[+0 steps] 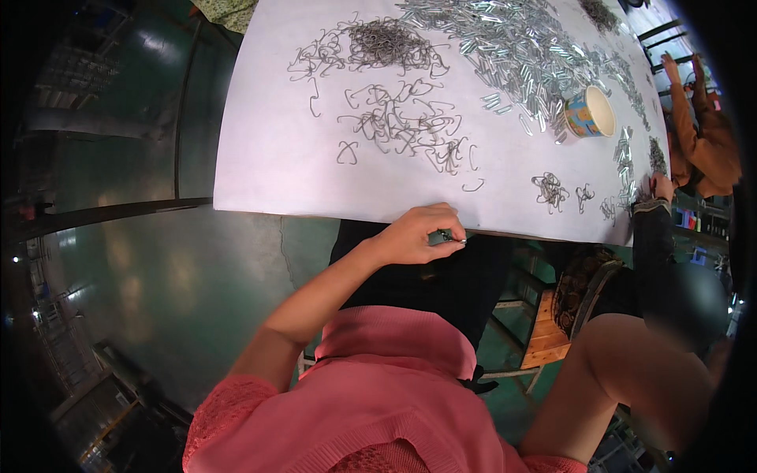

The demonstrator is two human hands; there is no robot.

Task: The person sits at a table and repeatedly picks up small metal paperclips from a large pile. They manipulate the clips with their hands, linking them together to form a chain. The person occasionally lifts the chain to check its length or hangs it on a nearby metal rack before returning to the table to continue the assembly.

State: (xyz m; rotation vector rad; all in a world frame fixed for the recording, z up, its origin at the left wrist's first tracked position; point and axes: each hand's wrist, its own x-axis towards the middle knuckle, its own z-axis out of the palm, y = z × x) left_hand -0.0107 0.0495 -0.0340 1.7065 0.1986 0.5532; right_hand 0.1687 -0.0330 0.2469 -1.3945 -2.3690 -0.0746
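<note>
At the table's front edge, my left hand (422,234) is closed, thumb and forefinger pinching a small shiny metal piece (447,236). Its exact kind is too small to make out. My right arm (623,366) is bent and lifted at the lower right, blurred near the camera, and its hand is out of sight. Beyond my left hand, bent wire hooks (402,118) lie spread on the white table (276,165), with a denser heap of hooks (386,41) behind them. One single hook (473,186) lies nearest my left hand.
Narrow silver metal pieces (520,63) cover the far middle. A patterned paper cup (582,117) stands or leans at their edge. Small hook piles (550,191) lie front right. A dark-sleeved person's hand (661,188) reaches the right edge; another person's arms (686,118) are beyond. A wooden stool (544,335) stands below.
</note>
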